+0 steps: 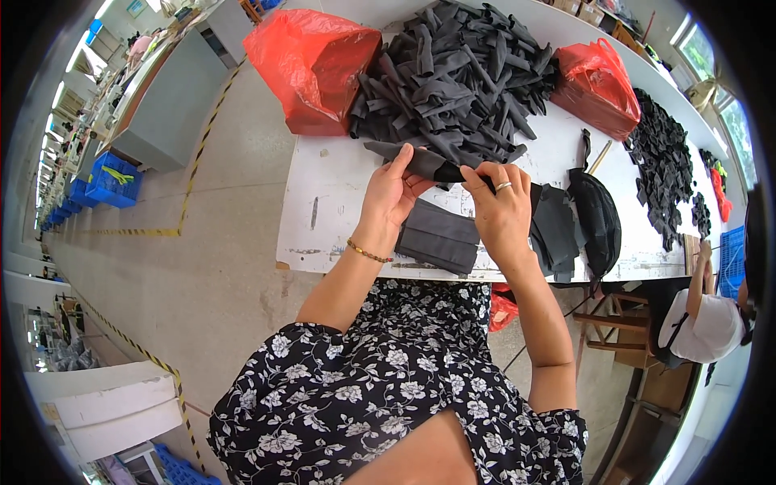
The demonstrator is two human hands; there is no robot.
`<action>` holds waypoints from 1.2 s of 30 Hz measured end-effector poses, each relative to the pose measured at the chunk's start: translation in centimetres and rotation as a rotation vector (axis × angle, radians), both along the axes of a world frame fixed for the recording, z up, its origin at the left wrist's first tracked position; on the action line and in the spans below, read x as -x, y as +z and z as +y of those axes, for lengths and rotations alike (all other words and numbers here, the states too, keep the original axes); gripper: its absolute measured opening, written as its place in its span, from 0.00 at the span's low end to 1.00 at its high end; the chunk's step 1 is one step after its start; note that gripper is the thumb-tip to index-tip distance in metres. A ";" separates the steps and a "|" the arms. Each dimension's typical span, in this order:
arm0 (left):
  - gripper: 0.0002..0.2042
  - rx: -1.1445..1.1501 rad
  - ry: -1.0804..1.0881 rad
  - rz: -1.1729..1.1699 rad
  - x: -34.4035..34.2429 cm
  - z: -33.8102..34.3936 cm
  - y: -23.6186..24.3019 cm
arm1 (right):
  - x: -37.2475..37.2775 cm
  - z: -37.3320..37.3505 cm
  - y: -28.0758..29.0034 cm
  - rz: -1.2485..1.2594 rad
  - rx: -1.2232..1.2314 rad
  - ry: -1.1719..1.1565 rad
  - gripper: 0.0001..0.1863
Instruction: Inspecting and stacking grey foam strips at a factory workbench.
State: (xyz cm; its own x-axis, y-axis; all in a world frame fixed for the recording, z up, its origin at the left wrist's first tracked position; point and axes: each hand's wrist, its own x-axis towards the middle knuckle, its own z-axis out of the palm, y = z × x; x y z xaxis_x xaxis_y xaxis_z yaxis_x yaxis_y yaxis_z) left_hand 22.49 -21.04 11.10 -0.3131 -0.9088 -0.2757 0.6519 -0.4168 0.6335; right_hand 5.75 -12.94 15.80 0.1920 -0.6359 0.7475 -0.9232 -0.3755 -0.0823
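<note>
Both of my hands hold up a dark grey fabric piece [432, 163] above the white table [323, 210], at the near edge of a big heap of similar dark strips [453, 73]. My left hand [388, 194] grips its left part between thumb and fingers. My right hand [501, 206], with a ring on one finger, pinches the right part with curled fingers. Below them lies a neat stack of flat grey pieces [432, 242], and another darker stack [558, 230] is just right of my right hand, beside a black pouch [598, 230].
Red plastic bags [307, 65] [594, 85] flank the heap. A second pile of dark pieces [659, 162] lies farther right, where a co-worker in a white shirt [699, 327] sits near a wooden stool [614, 323]. Blue crates [113, 178] stand across the floor on the left.
</note>
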 end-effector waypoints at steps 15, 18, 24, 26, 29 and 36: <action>0.15 0.338 0.288 0.010 2.4 3.3 2.7 | -1.7 0.0 0.3 -0.033 0.098 -0.038 0.22; 0.13 0.385 0.313 0.034 2.4 3.7 3.3 | -2.5 -0.1 0.4 -0.064 0.109 -0.026 0.25; 0.13 0.446 0.042 0.271 2.5 2.7 4.3 | -3.8 0.3 -0.8 -0.289 -0.002 0.087 0.29; 0.13 0.548 -0.044 0.258 2.8 2.7 4.0 | -4.1 0.2 -1.7 -0.384 0.013 0.107 0.27; 0.13 0.548 -0.004 0.224 3.5 3.6 3.0 | -4.2 0.4 -1.9 -0.347 0.039 0.158 0.21; 0.14 0.460 0.052 0.180 2.6 2.8 2.6 | -1.3 2.6 -2.0 -0.290 -0.193 0.142 0.21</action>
